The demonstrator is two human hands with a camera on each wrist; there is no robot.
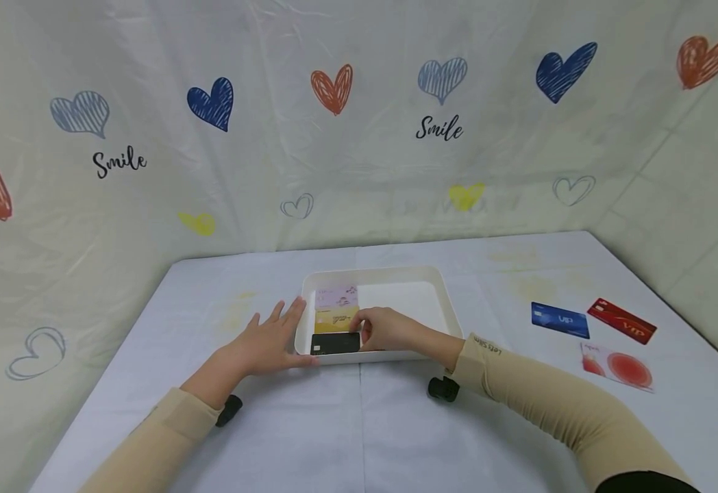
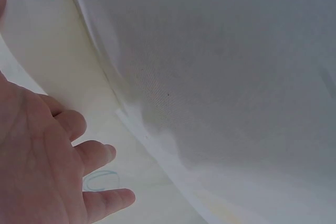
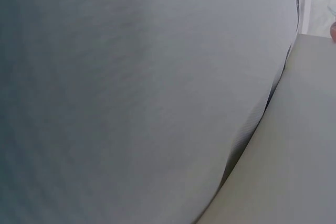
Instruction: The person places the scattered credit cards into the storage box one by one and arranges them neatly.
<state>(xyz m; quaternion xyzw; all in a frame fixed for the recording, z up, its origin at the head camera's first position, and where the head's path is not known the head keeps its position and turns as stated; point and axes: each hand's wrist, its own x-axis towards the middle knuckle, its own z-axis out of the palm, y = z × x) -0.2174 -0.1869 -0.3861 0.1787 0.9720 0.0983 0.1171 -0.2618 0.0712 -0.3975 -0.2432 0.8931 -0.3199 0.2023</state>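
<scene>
Though creased, flat tablecloth — heart-patterned backdrop.

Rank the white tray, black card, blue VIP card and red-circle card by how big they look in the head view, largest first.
1. White tray
2. Red-circle card
3. Blue VIP card and black card: too close to rank.

Head view: I look from above, forward and down, set back over the white tablecloth toward the heart-print curtain. Left-wrist view: close in, tilted, sharing the left hand with head view. Right-wrist view: I'm close over tablecloth, slanted.
</scene>
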